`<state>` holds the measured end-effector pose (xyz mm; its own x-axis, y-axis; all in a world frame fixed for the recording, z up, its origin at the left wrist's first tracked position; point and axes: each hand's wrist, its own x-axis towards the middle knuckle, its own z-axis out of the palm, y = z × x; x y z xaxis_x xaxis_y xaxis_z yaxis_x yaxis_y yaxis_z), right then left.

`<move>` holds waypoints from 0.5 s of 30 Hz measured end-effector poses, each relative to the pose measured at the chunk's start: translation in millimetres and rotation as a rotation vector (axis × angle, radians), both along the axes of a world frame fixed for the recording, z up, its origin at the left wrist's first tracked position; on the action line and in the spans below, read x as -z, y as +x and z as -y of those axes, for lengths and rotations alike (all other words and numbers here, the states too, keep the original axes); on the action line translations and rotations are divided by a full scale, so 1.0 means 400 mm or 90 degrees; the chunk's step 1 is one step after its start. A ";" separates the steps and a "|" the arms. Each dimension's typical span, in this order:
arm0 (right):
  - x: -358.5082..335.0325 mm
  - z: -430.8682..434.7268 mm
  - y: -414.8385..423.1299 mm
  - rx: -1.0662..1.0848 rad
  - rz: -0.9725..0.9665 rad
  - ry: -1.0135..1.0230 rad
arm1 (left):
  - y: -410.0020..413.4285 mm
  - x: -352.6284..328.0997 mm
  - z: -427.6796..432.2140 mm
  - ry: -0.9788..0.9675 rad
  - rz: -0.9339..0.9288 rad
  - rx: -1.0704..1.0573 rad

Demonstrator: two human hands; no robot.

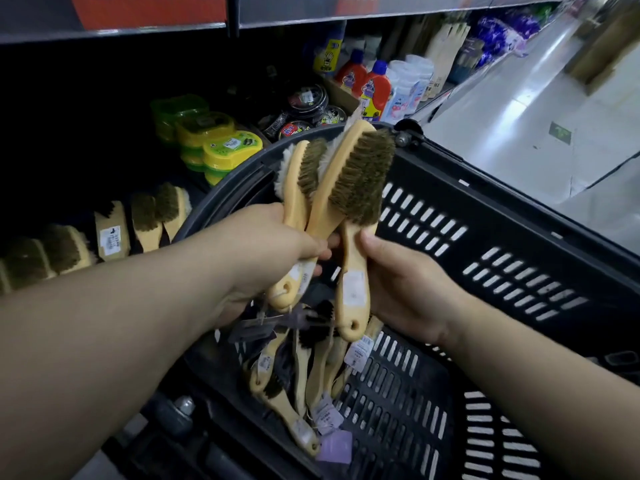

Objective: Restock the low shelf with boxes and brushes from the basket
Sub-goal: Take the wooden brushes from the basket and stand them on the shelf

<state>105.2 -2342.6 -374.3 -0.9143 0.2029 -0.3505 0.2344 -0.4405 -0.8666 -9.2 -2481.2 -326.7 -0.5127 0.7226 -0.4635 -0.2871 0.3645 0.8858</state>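
Note:
My left hand point(273, 244) grips a bunch of wooden-handled brushes point(304, 188) with brown bristles, held upright over the black plastic basket point(485, 265). My right hand point(405, 289) holds the handle of another wooden brush point(356, 181), pressed against that bunch. Several more tagged brushes point(294, 382) lie in the bottom of the basket. On the low shelf at left stands a row of wooden brushes point(114, 230), bristles up.
Yellow-green sponge cases point(221, 150) and round black polish tins point(304, 102) fill the shelf behind the basket. Red bottles point(370, 88) stand further right. A basket wheel point(180, 410) shows at the lower left. The shiny aisle floor point(519, 109) runs off to the right.

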 end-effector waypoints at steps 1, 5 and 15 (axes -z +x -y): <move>-0.016 0.003 -0.004 -0.005 -0.034 -0.011 | -0.002 0.004 0.001 -0.004 -0.021 0.001; -0.034 0.006 -0.010 0.032 -0.098 0.023 | -0.007 0.008 0.004 0.010 -0.022 0.023; 0.006 -0.053 -0.002 -0.073 -0.130 0.099 | -0.005 0.001 0.013 0.000 -0.069 0.101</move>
